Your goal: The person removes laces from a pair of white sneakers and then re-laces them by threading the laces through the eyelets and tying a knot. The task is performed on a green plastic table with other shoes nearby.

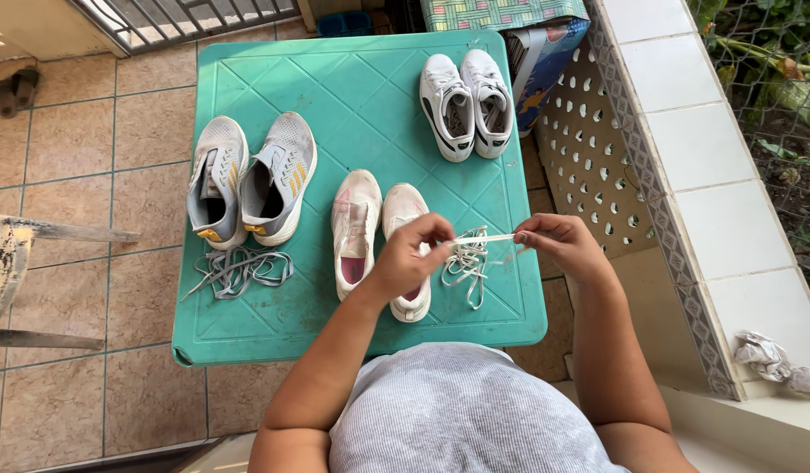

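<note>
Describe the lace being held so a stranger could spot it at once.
On the green plastic table, look at the near right corner, beside the pinkish-white shoes. The white lace is stretched between the left hand and right hand; the grey laces lie loose, untouched.

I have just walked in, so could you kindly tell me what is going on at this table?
A person stretches a white shoelace between the left hand and the right hand above a green plastic table. Its loose end lies bunched below. Under the hands sits a laceless cream pair; a grey pair with grey laces and a white pair stand farther off.
</note>
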